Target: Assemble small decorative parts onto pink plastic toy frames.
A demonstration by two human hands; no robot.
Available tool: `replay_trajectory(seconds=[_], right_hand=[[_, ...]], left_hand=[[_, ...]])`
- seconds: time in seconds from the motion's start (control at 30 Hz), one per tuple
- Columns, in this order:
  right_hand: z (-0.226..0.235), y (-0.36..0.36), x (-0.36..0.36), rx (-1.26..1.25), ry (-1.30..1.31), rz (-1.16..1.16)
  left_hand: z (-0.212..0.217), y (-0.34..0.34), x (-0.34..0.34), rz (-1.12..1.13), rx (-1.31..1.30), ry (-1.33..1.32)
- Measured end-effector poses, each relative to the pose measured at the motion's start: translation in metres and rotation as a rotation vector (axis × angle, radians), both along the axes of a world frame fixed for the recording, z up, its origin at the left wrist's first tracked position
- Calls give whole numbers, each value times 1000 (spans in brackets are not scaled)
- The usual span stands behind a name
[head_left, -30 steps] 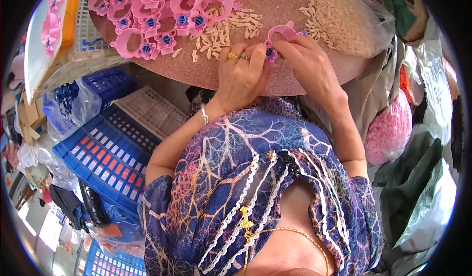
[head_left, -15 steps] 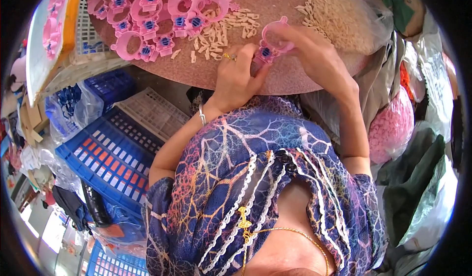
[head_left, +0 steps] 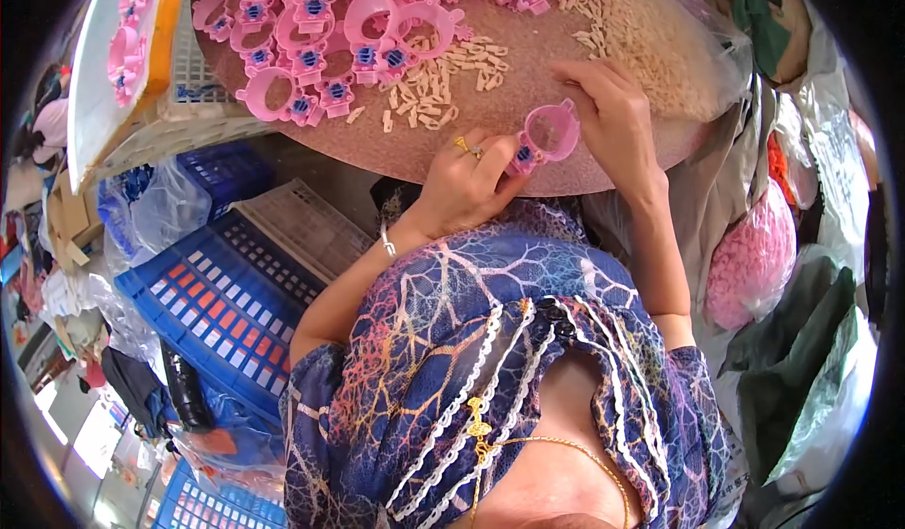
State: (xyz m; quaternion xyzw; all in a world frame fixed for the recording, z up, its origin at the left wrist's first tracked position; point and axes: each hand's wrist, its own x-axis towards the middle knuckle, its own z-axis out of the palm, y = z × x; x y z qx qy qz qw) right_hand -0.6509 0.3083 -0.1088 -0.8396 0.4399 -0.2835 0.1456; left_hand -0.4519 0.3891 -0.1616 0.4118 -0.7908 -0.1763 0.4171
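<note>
A pink translucent plastic ring-shaped piece (head_left: 552,133) with a dark blue inset is pinched by its lower-left end in my left hand (head_left: 467,178), above the near edge of the round table (head_left: 509,86). My right hand (head_left: 615,119) is just right of the ring, its fingers reaching out over the tabletop. It appears to hold nothing, though its thumb is very close to the ring's edge. Beyond my left hand lies a scatter of small cream plastic clip-like pieces (head_left: 429,90). Many matching pink ring pieces (head_left: 311,53) crowd the table's far left.
A large heap of cream pieces (head_left: 674,53) lies on clear plastic at the table's right. A white box with an orange-yellow edge (head_left: 156,48) stands left. Blue plastic crates (head_left: 212,289) are below it. A bag of pink pieces (head_left: 749,260) sits at the right.
My right hand has come off the pink ring piece and opened. My left hand has drawn the piece slightly nearer and to the right. The whole view has shifted a little.
</note>
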Motion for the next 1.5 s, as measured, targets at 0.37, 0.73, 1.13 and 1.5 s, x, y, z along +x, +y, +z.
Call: replay_trajectory(seconds=[0.37,0.73,1.13,1.5], right_hand=[[-34,-41,29,131,100,292],[11,20,11,170,-33,65],[-5,41,19,23,101,50],[-6,42,26,-30,85,121]], left_hand=[[-8,2,4,-7,13,-15],[-19,1,1,128,-44,41],[-17,-3,-1,95,-116,136],[-21,-1,0,104,-104,203]])
